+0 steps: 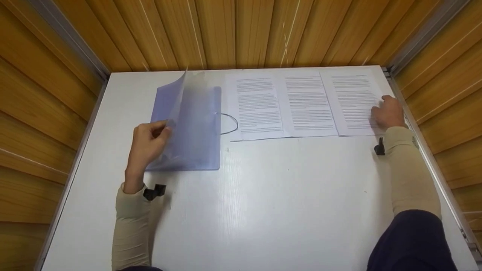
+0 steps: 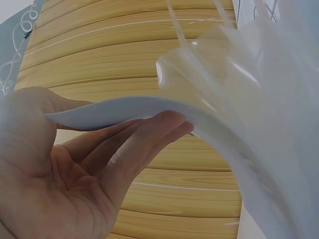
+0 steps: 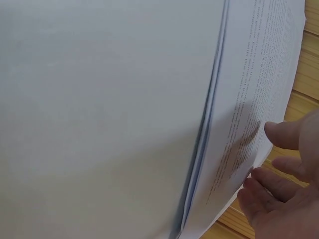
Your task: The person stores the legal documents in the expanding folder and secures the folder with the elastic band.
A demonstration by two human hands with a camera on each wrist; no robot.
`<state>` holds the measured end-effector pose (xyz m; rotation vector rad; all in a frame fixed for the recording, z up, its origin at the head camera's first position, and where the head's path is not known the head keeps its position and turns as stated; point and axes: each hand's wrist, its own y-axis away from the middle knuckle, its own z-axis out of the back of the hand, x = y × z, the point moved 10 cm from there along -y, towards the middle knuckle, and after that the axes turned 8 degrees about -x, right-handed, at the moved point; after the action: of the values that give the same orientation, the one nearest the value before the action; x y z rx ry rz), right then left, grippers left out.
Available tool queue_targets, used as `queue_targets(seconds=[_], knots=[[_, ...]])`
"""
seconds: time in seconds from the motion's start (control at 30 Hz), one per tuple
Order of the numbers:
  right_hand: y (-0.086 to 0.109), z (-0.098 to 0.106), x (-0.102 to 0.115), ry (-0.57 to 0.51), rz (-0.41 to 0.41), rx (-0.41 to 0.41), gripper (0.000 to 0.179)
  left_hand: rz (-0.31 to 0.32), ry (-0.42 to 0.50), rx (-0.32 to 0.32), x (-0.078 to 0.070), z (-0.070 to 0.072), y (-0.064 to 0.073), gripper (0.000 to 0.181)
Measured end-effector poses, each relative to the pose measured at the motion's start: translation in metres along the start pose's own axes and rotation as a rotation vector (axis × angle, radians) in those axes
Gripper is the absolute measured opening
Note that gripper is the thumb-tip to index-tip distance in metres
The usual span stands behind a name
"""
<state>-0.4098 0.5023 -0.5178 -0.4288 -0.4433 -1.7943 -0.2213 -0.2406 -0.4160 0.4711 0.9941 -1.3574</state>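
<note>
My left hand [image 1: 148, 143], near ten o'clock on the table [image 1: 263, 195], pinches up a leaf [image 1: 169, 94] of the blue folder [image 1: 199, 139].
Three printed pages [image 1: 352, 101] lie from twelve to two; at two o'clock my right hand [image 1: 390, 113] holds nothing, thumb and fingers wide by the end page's edge, contact unclear. I judge the step as opening the folder and taking paper; next calls for a light pinch there, leaf held up.

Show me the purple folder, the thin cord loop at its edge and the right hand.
Purple folder [image 1: 200, 140], head view: middle of its flat part.
Cord loop [image 1: 237, 123], head view: far right of its curve.
Right hand [image 1: 391, 113], head view: back of the hand.
</note>
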Motion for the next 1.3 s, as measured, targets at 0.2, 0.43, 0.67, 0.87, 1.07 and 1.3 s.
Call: queue_targets(seconds=[0.2,0.43,0.67,0.87,1.07,1.3], knots=[[-0.003,0.001,-0.005,0.03,0.008,0.009,0.069,0.015,-0.021,0.004,0.0,0.001,-0.001,0.031],[-0.003,0.004,-0.014,-0.007,-0.089,0.007,0.07,0.02,-0.011,0.002,0.001,0.002,0.0,0.031],[-0.008,0.005,-0.018,-0.037,-0.093,-0.005,0.073,0.008,-0.005,0.005,0.0,0.001,0.0,0.031],[-0.01,0.008,-0.022,-0.022,-0.131,0.005,0.079,-0.002,-0.001,0.004,0.0,0.001,0.0,0.031],[-0.008,0.011,-0.021,-0.007,-0.137,0.011,0.079,0.0,0.007,0.003,0.001,0.001,0.0,0.031],[-0.003,0.009,-0.029,-0.066,-0.162,0.077,0.077,0.006,-0.004,0.007,0.002,0.0,-0.001,0.031]])
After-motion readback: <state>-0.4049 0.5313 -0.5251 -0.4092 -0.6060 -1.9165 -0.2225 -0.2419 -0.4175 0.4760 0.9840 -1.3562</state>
